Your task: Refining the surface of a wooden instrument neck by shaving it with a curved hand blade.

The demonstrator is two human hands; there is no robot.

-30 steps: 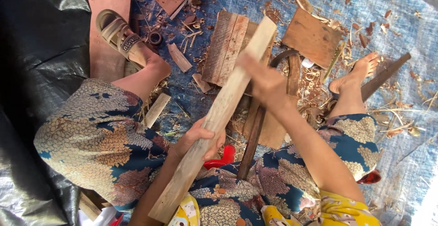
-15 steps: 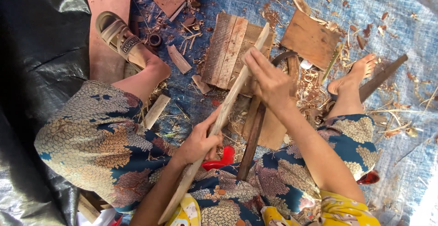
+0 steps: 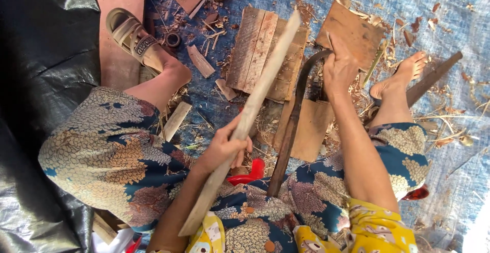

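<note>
Seated on a blue tarpaulin (image 3: 449,23) strewn with shavings, a person is working wood. Leftmost, a sandalled foot (image 3: 133,37) is resting on a reddish board (image 3: 115,8). The left hand (image 3: 224,148) is closing its grip around a long pale wooden slat (image 3: 250,111), which is slanting up over a slatted plank block (image 3: 255,54). The right hand (image 3: 338,69) is pressing, fingers together, on the curved blade (image 3: 292,123) beside a brown board (image 3: 352,31). The bare foot (image 3: 395,79) is lying near that edge; a slip could cut it.
</note>
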